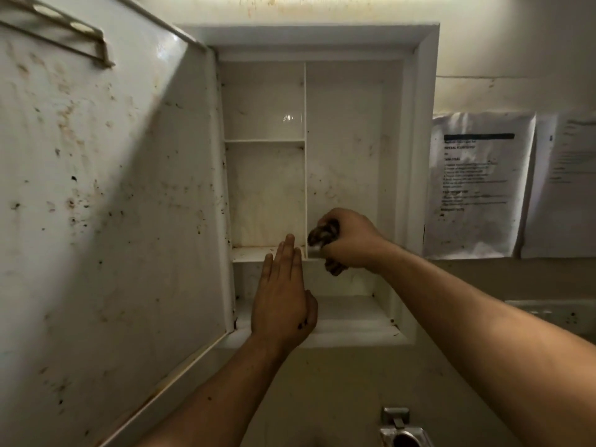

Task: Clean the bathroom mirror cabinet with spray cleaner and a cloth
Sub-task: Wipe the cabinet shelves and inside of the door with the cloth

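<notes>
The open door [106,188] fills the view from 7 to 11 o'clock, its inner face speckled with brown and black spots. The cabinet [422,124] sits at centre, recessed in the wall, its back panels smeared with pale brown marks. An upright divider [305,140] splits it into a left column and a taller right bay, and a shelf [251,253] runs along the 9-to-3 line beneath both. Printed papers [477,182] hang on the wall at 3 o'clock.

The left hand [283,295] is released, fingers straight and together, pointing to 12 o'clock. Its fingertips lie at the front edge of the shelf just left of the divider's foot; whether they press on it cannot be told. The right hand [351,240] is clenched around the cloth [324,235], a dark bunched wad that pokes out at the 9 o'clock side of the fist and again below it.

The cloth sits at the floor of the right bay, touching or just beside the foot of the divider, at 1 o'clock from the left fingertips. The right hand alone carries it, so the wiping looks to be its job. The soiled back of the right bay lies at 12 o'clock from the cloth, and the shelf's long axis offers a stroke toward 3 o'clock
</notes>
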